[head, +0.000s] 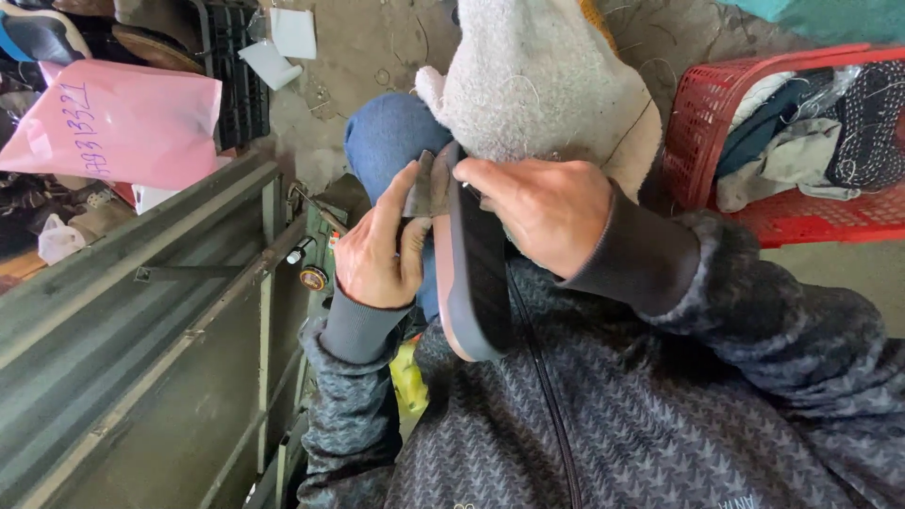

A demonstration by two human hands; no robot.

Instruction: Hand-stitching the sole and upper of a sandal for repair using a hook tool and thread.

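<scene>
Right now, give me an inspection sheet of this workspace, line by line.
Surface: grey-green metal bench at the left; cracked concrete floor beyond.
Job's things: dark shoe sole held on edge over the lap; small dark piece pinched against its top end.
Clutter: fuzzy grey fabric item on the knee; pink bag; white paper scraps.
Grippers: left hand pinches the piece; right hand grips the sole's top.
Cables: nothing seen.
Surroundings: red basket of mixed cloth at the right.
</scene>
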